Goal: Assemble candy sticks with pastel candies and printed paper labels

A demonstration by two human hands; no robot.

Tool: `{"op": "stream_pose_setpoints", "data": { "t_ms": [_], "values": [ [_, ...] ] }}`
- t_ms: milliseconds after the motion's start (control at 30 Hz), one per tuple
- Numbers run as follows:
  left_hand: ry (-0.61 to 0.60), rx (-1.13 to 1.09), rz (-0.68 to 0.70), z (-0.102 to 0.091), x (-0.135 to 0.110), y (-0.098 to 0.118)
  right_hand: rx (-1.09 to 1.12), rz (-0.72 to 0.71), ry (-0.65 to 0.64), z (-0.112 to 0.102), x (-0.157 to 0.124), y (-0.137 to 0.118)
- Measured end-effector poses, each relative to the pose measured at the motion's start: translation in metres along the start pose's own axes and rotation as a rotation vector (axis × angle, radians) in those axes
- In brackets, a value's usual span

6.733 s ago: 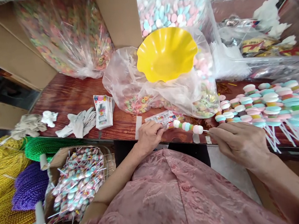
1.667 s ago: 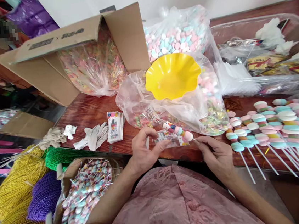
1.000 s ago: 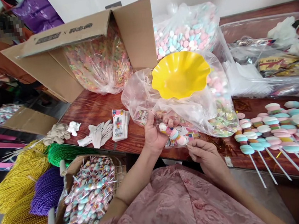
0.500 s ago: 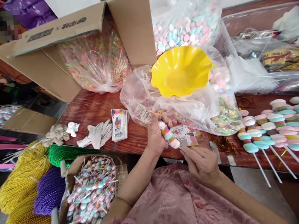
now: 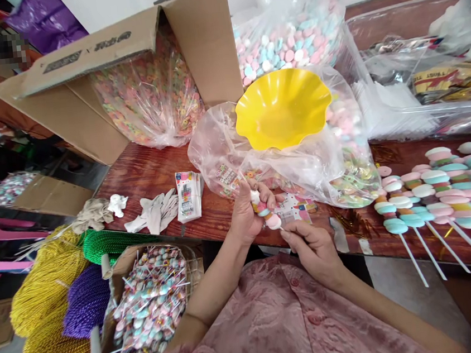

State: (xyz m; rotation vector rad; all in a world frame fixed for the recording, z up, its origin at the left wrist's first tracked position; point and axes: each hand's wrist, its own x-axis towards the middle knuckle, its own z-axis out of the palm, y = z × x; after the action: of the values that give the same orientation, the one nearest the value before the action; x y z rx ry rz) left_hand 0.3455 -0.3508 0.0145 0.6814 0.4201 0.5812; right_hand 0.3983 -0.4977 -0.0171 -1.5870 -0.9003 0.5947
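Observation:
My left hand (image 5: 243,216) is wrapped around a candy skewer (image 5: 272,221), a short stack of pink, white, blue and yellow candies. At the skewer's lower end, my right hand (image 5: 313,246) pinches the stick, which is mostly hidden by the fingers. A clear printed bag (image 5: 226,175) shows just above my left hand; whether it touches the skewer I cannot tell. Under and beside the skewer lie flat printed bags (image 5: 295,208). To the right, several finished-looking candy skewers (image 5: 396,226) rest in a row, their white sticks jutting over the table edge.
A yellow wavy bowl (image 5: 283,109) sits on plastic bags of candies (image 5: 289,47). Left are a cardboard box (image 5: 211,44), a stack of printed bags (image 5: 188,195) and gloves (image 5: 157,211). Below stands a box of wrapped skewers (image 5: 152,303) beside twist-tie bundles (image 5: 40,281). A clear bin (image 5: 426,114) is at right.
My right hand has shifted slightly left and up, staying at the skewer's stick. The left fingers have curled a little over the candies. The whole view has moved slightly.

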Motion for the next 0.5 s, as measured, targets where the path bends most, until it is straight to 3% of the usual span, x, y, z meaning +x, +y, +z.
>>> {"op": "stream_pose_setpoints", "data": {
  "t_ms": [100,233,367,500],
  "values": [
    [0.058,-0.012,-0.026,0.0,0.0,0.003,-0.248,-0.234,0.118,-0.003,0.0,0.003],
    [0.094,-0.094,-0.071,-0.005,0.002,0.009,-0.472,-0.414,0.238,-0.012,0.003,0.018],
    [0.098,-0.135,-0.103,-0.005,0.002,0.007,-0.544,-0.471,0.264,-0.013,0.004,0.028],
    [0.059,-0.111,-0.044,0.0,-0.003,-0.005,-0.432,-0.411,0.263,-0.007,0.001,0.029]
  ]
}}
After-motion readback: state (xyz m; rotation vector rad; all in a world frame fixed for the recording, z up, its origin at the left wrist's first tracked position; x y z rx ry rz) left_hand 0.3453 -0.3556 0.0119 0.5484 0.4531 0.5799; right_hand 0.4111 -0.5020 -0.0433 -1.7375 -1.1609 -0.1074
